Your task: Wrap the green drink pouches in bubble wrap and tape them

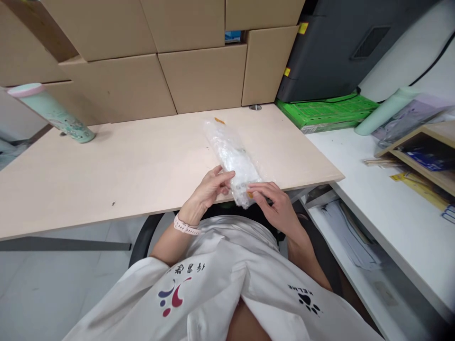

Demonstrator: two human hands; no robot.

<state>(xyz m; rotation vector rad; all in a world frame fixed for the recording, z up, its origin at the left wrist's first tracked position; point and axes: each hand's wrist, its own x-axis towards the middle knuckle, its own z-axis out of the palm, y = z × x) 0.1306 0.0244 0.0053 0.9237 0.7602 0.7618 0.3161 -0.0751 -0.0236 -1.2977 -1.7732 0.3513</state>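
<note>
A clear bubble-wrap package (236,158) with something whitish inside lies at the table's front edge, its near end sticking out over the edge. Orange tape marks its far end, and another orange bit shows near my right fingers. My left hand (215,186) grips the left side of the package, thumb on top and fingers beneath. On the near right end, my right hand (273,201) is closed with its fingertips pinched at the orange tape (250,194). What the wrap contains cannot be made out.
Cardboard boxes (202,78) are stacked along the back of the pale wooden table (142,166). A mint tumbler (53,113) stands at left. To the right are a green box (320,113) under a dark grey machine (341,47), and a white desk (377,199) with a wooden organizer (426,147).
</note>
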